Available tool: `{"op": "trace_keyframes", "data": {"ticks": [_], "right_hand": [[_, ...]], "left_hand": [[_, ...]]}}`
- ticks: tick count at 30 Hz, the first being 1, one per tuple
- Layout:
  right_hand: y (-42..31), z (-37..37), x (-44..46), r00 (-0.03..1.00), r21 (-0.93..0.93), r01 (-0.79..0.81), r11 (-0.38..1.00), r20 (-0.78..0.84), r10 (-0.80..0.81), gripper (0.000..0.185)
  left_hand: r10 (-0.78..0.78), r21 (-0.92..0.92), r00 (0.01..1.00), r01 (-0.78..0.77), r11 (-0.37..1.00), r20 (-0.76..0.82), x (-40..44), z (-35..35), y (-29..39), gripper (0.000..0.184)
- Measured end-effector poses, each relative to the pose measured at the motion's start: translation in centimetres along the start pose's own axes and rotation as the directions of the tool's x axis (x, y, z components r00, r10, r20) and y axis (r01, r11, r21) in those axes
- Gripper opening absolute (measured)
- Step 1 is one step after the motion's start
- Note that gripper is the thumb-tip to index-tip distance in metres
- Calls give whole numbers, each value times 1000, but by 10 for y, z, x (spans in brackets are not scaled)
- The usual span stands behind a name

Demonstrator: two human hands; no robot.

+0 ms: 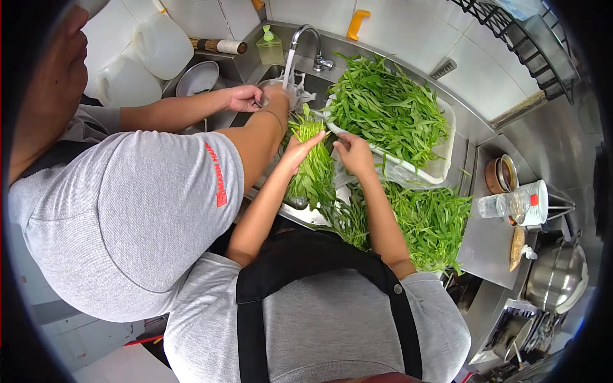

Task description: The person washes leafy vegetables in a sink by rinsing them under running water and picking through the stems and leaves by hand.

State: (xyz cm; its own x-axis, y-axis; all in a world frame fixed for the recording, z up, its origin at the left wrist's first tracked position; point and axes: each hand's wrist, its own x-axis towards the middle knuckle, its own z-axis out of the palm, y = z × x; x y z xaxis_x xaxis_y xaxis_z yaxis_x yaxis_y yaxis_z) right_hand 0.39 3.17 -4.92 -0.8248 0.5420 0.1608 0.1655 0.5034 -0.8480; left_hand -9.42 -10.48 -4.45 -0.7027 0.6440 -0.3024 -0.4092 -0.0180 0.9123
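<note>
My left hand (302,152) is closed around a bunch of water spinach (311,175), pale cut stems upward and leaves hanging down over the sink's front edge. Just to its right, my right hand (353,153) has thumb and fingers curled together beside the rim of a white plastic tub (440,167). Whatever those fingers pinch is too small to make out. Loose water spinach (386,105) fills the tub in a high heap. A second pile of water spinach (424,220) lies in front of it, below my right forearm.
At my left, a co-worker's hands (246,99) are at the sink under the running faucet (306,48). A green soap bottle (269,46) and white jugs (163,45) stand behind. To the right are plastic bottles (504,205), a steel pot (555,274) and a wire rack (511,32) overhead.
</note>
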Motion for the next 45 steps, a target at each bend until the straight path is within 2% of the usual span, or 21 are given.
{"op": "trace_keyframes", "data": {"ticks": [1,3,5,6,10,13,15,17,19,22,24,25,26,27,29,31,35,37,39,41,45], "right_hand": [[-6,-3,-2,984,-89,109,990,-129,-121,19],[-20,-8,-7,990,11,31,999,-139,-29,15],[-24,-6,-11,998,347,36,937,-56,-18,12],[-24,-2,-13,998,406,52,913,-41,-38,10],[-31,6,-13,976,426,56,903,-212,40,11],[-26,8,-11,965,529,37,848,-239,108,13],[-23,9,-10,966,484,45,874,-244,86,13],[-18,7,-7,967,436,55,898,-248,61,13],[-13,5,-4,982,416,21,909,-177,59,12],[-9,5,-2,988,589,-9,808,-121,99,12],[-11,2,-3,983,618,-80,782,-80,164,11],[-13,0,-4,973,642,-153,751,-37,229,10],[-15,0,-6,973,641,-153,752,-37,229,10],[-18,0,-7,965,673,-130,729,-83,248,10],[-20,3,-8,955,702,-105,704,-126,268,9],[-20,6,-8,890,482,157,862,-448,88,10],[-25,7,-12,941,564,141,814,-331,67,16],[-27,7,-12,942,427,85,900,-329,67,16],[-24,6,-12,948,415,64,908,-310,75,14],[-20,8,-10,959,612,77,787,-261,110,12],[-19,3,-13,978,758,-20,651,-119,169,13]], "left_hand": [[14,-14,1000,-14,1000,-1,1,2,-1,48],[21,-10,1000,-21,1000,6,4,5,-2,46],[57,38,998,-57,998,7,4,10,1,45],[56,40,998,-56,998,11,4,14,2,45],[73,-8,997,-73,997,18,-1,29,11,45],[84,35,996,-83,996,-23,3,31,9,45],[99,84,993,-93,992,-61,10,27,-1,46],[96,-124,977,-74,990,189,10,23,-4,46],[166,-81,965,-153,985,204,9,26,-4,43],[123,-6,969,-124,992,216,5,30,3,38],[15,-185,993,7,983,115,2,32,7,31],[15,-186,993,6,982,115,3,30,5,31],[-72,-235,984,109,966,164,5,25,4,29],[-155,-278,964,213,937,216,6,22,2,29],[-147,-283,968,203,938,204,6,24,0,32],[-145,-324,962,217,921,230,7,24,-1,34],[-137,-348,971,199,916,195,5,27,0,36],[-145,-341,966,214,916,216,4,29,0,38],[-144,-339,965,213,916,217,6,29,-2,39],[-141,-340,966,210,917,216,7,28,-2,39],[-111,-341,973,175,924,201,9,26,-5,40]]}}
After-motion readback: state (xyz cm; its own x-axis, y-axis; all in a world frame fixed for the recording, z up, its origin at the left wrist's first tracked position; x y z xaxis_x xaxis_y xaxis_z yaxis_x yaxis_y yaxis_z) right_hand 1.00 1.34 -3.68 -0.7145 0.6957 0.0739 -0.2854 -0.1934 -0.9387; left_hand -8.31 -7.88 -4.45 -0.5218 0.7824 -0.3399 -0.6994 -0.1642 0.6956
